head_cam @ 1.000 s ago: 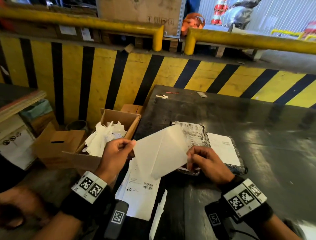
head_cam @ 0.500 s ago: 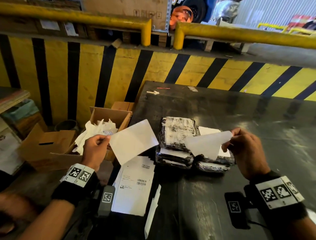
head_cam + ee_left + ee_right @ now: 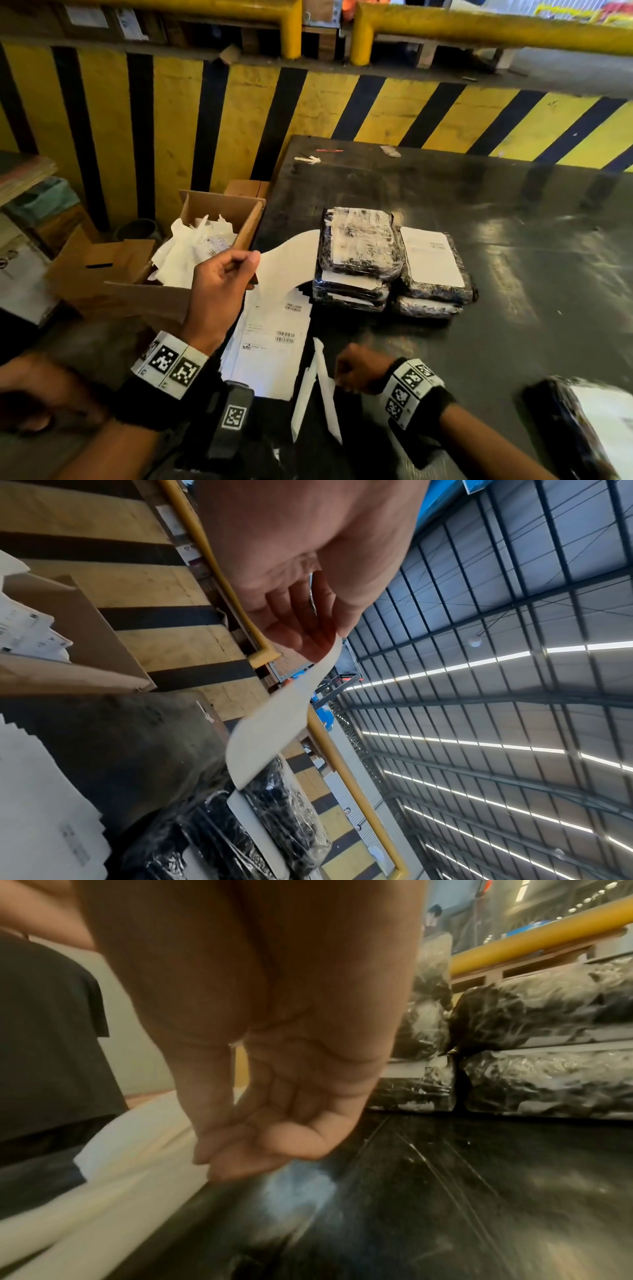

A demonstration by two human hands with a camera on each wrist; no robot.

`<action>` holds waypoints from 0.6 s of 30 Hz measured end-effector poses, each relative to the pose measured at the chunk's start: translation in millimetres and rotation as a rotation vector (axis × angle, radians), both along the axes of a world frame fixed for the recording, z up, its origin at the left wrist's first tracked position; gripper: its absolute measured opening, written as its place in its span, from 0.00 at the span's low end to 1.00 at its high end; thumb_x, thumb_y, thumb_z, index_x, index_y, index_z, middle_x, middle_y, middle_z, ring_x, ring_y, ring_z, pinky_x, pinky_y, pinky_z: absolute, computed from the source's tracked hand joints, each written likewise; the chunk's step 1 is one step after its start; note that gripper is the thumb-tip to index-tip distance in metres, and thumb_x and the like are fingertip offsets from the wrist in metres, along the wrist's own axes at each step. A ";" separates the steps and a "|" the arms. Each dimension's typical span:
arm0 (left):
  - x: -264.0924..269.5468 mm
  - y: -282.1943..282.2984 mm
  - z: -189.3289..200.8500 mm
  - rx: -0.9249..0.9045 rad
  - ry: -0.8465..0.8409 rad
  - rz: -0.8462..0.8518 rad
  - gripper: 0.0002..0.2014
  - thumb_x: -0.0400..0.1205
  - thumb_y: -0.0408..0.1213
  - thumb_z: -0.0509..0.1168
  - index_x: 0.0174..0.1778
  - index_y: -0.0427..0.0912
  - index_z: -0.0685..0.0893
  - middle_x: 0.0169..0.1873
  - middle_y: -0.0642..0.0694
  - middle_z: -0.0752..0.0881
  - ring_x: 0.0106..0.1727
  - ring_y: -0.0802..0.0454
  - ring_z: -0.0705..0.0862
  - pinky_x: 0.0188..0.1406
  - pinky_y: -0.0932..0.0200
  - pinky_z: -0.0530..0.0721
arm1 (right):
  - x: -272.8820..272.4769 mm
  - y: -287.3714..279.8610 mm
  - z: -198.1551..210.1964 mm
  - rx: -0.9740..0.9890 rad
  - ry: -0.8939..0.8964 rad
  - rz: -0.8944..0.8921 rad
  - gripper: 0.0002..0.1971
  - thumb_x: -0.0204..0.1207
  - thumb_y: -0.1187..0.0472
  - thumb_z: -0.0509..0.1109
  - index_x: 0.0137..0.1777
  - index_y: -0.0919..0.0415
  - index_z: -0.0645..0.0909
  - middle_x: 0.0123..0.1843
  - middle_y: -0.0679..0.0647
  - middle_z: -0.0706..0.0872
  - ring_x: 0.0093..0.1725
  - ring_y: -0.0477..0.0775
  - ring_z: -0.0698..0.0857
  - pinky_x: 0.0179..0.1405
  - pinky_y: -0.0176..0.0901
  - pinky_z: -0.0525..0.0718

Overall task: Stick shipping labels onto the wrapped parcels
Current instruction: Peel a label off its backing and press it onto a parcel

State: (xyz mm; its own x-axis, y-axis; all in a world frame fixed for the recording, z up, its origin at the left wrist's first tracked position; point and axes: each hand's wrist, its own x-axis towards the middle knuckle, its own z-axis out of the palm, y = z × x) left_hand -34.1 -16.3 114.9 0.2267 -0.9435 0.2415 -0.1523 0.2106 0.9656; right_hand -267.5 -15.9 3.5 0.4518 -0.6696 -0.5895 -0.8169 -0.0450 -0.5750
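Blank label [image 3: 287, 260] beside stacked blk parcels [image 3: 359, 240]

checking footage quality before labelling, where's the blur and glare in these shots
Head view: glare streaks on the dark table, motion blur on the near-right parcel. Right wrist view: the right hand is soft and the table smeared. Left wrist view: sharp, bright roof lights behind the white sheet.

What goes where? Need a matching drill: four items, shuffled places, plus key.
Items:
1. blank sheet
2. cardboard box
3. printed labels
4. wrapped parcels

Places:
a. stacked mid-table
b. pinched in the left hand
c. beside the table's left edge, holding paper scraps
d. flat at the table's near-left edge

Pairs: 1-b, 2-c, 3-d, 4-a
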 end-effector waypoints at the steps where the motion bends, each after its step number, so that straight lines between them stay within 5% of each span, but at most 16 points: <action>1: -1.9 1.6 0.5 -0.007 -0.002 -0.008 0.05 0.80 0.36 0.66 0.40 0.46 0.86 0.35 0.45 0.89 0.37 0.57 0.86 0.37 0.67 0.86 | 0.9 -0.3 -1.8 -0.016 -0.002 -0.003 0.08 0.76 0.68 0.68 0.36 0.60 0.82 0.26 0.48 0.79 0.21 0.36 0.78 0.16 0.22 0.73; 5: -12.3 2.2 9.0 -0.060 -0.010 -0.039 0.05 0.80 0.35 0.66 0.41 0.41 0.86 0.34 0.48 0.89 0.35 0.59 0.86 0.35 0.69 0.83 | -7.1 -4.5 19.6 -0.247 -0.120 -0.097 0.16 0.74 0.54 0.73 0.26 0.51 0.75 0.24 0.45 0.80 0.19 0.35 0.77 0.23 0.28 0.75; 10: -42.9 -5.5 29.7 -0.184 -0.093 -0.148 0.04 0.79 0.36 0.67 0.41 0.47 0.86 0.37 0.52 0.89 0.38 0.59 0.87 0.39 0.67 0.84 | -22.8 -5.9 103.2 -0.271 -0.776 -0.594 0.22 0.80 0.48 0.60 0.37 0.66 0.82 0.28 0.56 0.84 0.28 0.51 0.83 0.30 0.44 0.80; 13: -75.9 -10.6 37.1 -0.276 -0.182 -0.272 0.02 0.79 0.37 0.69 0.41 0.45 0.86 0.35 0.51 0.87 0.38 0.56 0.85 0.39 0.65 0.83 | -33.8 -14.0 143.2 -0.235 -0.890 -0.777 0.27 0.73 0.37 0.60 0.43 0.65 0.82 0.34 0.60 0.87 0.34 0.56 0.85 0.31 0.43 0.82; 15: -101.9 -14.8 36.6 -0.349 -0.248 -0.379 0.07 0.78 0.40 0.68 0.40 0.41 0.87 0.35 0.52 0.86 0.38 0.57 0.84 0.40 0.63 0.82 | -43.6 -20.9 153.9 -0.260 -0.904 -0.826 0.20 0.74 0.44 0.67 0.44 0.64 0.81 0.34 0.59 0.86 0.34 0.56 0.84 0.29 0.42 0.82; 18: -139.5 -18.8 32.1 -0.436 -0.330 -0.496 0.06 0.77 0.39 0.68 0.39 0.40 0.87 0.38 0.50 0.86 0.41 0.56 0.85 0.44 0.63 0.81 | -65.7 -28.1 160.5 -0.363 -0.968 -0.876 0.02 0.76 0.70 0.68 0.45 0.69 0.79 0.35 0.62 0.82 0.33 0.57 0.81 0.26 0.40 0.82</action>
